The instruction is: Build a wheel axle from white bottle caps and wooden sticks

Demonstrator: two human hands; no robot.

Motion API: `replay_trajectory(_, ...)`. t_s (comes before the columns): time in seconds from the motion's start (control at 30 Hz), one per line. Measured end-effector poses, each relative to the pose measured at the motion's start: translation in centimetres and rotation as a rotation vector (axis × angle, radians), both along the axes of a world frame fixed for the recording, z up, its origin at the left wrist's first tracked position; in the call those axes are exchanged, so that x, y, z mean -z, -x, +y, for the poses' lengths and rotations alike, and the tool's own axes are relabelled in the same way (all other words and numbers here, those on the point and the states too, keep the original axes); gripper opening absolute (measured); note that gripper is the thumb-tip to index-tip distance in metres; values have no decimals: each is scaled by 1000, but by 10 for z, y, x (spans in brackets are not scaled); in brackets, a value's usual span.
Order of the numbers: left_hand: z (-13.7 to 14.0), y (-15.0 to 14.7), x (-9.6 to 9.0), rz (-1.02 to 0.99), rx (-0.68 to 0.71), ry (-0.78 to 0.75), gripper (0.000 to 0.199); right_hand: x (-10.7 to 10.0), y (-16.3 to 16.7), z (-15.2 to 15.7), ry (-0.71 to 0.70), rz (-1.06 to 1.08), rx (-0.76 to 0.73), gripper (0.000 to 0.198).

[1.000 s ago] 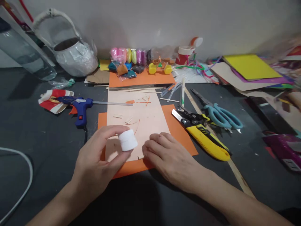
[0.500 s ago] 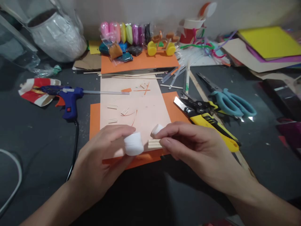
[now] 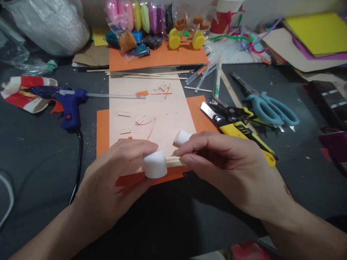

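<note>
My left hand (image 3: 123,169) is closed on a short white cylinder (image 3: 156,166), thumb below and fingers above. My right hand (image 3: 217,159) pinches a small bundle of thin wooden sticks (image 3: 172,161) between thumb and fingertips. The bundle's left end meets the right side of the cylinder; whether it is stuck there I cannot tell. Just behind my right fingers shows a second white cylinder (image 3: 182,138), and whether it is held or resting is unclear. Under the hands lies a pale sheet (image 3: 162,112) bearing several short stick bundles (image 3: 124,114) and orange scraps (image 3: 142,93).
On the left lies a blue glue gun (image 3: 72,104) with its cord. Yellow-black pliers (image 3: 238,133) and blue-handled scissors (image 3: 267,104) are at right. Bagged coloured clay (image 3: 138,18) and a small yellow-wheeled model (image 3: 187,36) stand at the back.
My right hand has brought the stick bundle leftward, closing the gap to the white cylinder. The cylinder in my left hand has turned slightly. The whole view has shifted a little downward.
</note>
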State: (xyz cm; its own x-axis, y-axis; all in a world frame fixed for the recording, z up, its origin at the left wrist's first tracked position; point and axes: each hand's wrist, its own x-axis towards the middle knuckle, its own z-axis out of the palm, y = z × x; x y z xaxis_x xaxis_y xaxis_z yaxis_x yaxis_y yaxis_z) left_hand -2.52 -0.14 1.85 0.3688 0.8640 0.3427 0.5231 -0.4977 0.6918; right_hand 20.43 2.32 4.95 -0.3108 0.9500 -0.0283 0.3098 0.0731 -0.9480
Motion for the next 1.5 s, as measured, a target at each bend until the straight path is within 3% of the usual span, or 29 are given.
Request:
replay_trajectory(0.2,-3,0,0,62,-24,20,37,1,1,0,-59,-29,-12,9)
replay_trajectory(0.6,-3,-2,0,102,-49,33,34,3,4,-1,-4,84,-24,11)
replay_trajectory(1.5,-6,-2,1,75,-73,16,33,5,3,-2,8,78,-11,10)
